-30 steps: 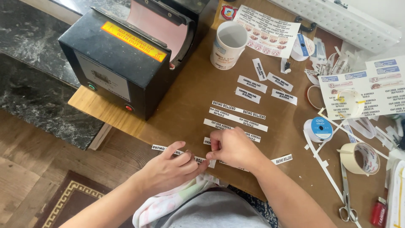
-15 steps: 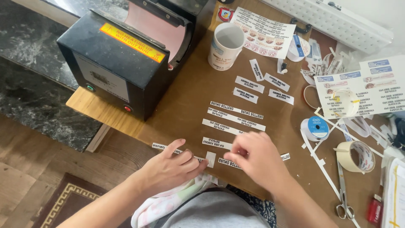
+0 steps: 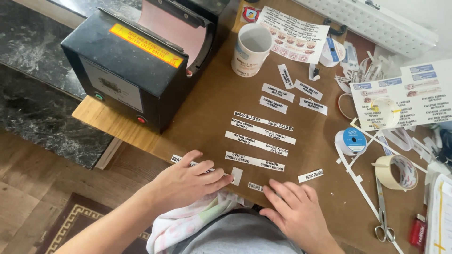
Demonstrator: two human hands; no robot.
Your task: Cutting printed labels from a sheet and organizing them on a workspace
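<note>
My left hand (image 3: 186,181) lies flat on a printed paper strip (image 3: 177,159) at the near edge of the brown table (image 3: 212,99), fingers pointing right toward a small blank paper piece (image 3: 237,176). My right hand (image 3: 295,210) rests fingers-down on another printed strip (image 3: 255,186) at the table's front edge. Neither hand grips anything. Just beyond the hands lie several long printed strips (image 3: 254,161) in rows, and shorter ones (image 3: 278,92) further back.
A black mug press (image 3: 136,66) stands at the left. A white mug (image 3: 251,49) sits behind the strips. Printed sheets (image 3: 405,99), a blue tape roll (image 3: 351,141), a beige tape roll (image 3: 398,171) and scissors (image 3: 382,211) crowd the right side.
My right hand has drawn back toward the front edge, off a long strip now lying in the row. The left hand has stayed on its strip.
</note>
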